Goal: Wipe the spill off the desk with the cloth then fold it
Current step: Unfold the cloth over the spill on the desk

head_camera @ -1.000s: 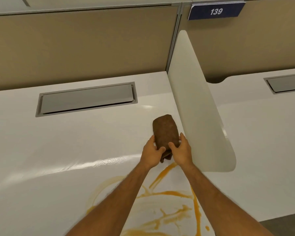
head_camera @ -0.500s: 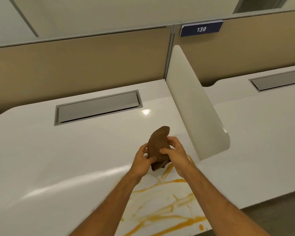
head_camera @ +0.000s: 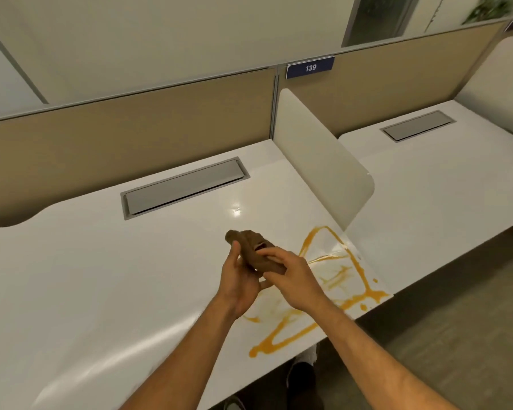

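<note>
You grip the bunched brown cloth (head_camera: 253, 253) with both your left hand (head_camera: 240, 279) and right hand (head_camera: 293, 276), above the desk (head_camera: 101, 276), beside the orange spill (head_camera: 332, 279).

Two hands: left hand (head_camera: 240, 279), right hand (head_camera: 293, 279); one cloth (head_camera: 253, 250); one spill (head_camera: 332, 279); two desks.

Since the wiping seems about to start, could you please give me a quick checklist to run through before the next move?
1. Cloth held in both hands, left hand and right hand: ok.
2. Cloth opened out for wiping: not ok, bunched.
3. Spill within reach: ok, right beside the hands.
4. Desk free of clutter near the spill: ok.
5. Spill clear of the desk edge: not ok.
6. Cloth dry: cannot tell.
</note>
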`<state>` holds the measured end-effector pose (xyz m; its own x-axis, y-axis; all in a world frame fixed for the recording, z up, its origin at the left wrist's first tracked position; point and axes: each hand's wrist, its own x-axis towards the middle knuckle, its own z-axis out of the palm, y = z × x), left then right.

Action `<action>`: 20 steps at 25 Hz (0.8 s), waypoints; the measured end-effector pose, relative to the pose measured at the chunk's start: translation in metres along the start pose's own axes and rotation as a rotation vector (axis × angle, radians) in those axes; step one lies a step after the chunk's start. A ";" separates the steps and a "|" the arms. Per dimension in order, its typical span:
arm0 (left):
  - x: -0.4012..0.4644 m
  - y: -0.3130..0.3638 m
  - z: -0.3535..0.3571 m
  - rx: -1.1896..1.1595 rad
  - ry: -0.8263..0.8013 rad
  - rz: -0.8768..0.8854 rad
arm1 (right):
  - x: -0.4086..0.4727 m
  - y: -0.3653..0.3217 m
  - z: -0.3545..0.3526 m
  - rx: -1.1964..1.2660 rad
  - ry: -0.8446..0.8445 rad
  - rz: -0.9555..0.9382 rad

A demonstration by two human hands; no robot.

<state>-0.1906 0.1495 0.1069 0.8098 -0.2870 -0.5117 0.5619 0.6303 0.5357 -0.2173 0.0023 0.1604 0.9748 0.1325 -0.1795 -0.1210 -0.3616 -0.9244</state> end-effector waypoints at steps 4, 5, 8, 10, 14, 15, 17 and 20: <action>-0.037 -0.011 -0.003 0.034 0.049 -0.012 | -0.052 -0.001 0.018 0.005 0.010 0.008; -0.044 -0.013 -0.003 0.089 0.052 -0.031 | -0.059 -0.001 0.014 0.055 0.128 0.014; -0.065 -0.018 -0.001 0.355 0.044 -0.033 | -0.070 -0.001 -0.005 0.063 0.349 0.031; -0.080 -0.020 0.005 0.545 -0.014 -0.034 | -0.074 0.000 -0.013 0.025 0.249 0.025; -0.098 -0.026 0.021 0.733 -0.114 -0.026 | -0.071 0.001 -0.024 -0.114 -0.089 0.029; -0.103 -0.028 0.024 0.744 -0.118 -0.030 | -0.070 0.001 -0.029 -0.103 -0.132 0.026; -0.112 -0.029 0.026 0.801 -0.109 -0.010 | -0.073 0.006 -0.044 -0.098 -0.146 0.016; -0.121 -0.031 0.029 0.974 -0.150 0.015 | -0.083 0.014 -0.058 -0.217 -0.151 -0.007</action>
<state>-0.3009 0.1440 0.1720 0.7934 -0.4149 -0.4454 0.3896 -0.2161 0.8953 -0.2894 -0.0674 0.1818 0.9345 0.2662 -0.2364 -0.0552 -0.5475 -0.8350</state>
